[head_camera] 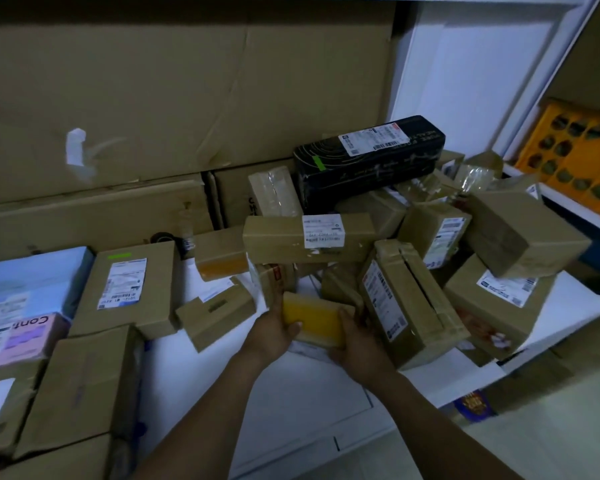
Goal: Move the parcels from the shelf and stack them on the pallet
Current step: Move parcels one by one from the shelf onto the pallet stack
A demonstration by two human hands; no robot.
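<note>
A small parcel with a yellow face is held between both hands low in the middle of the view. My left hand grips its left end, thumb on the yellow face. My right hand grips its right end. Behind it a loose heap of brown cardboard parcels lies on a white surface. A long flat parcel with a white label lies across the heap's top. A long black box rests at the back of the heap.
Stacked brown parcels and a blue and pink box fill the left side. Large flattened cartons line the back wall. A yellow crate stands at the far right behind a white upright.
</note>
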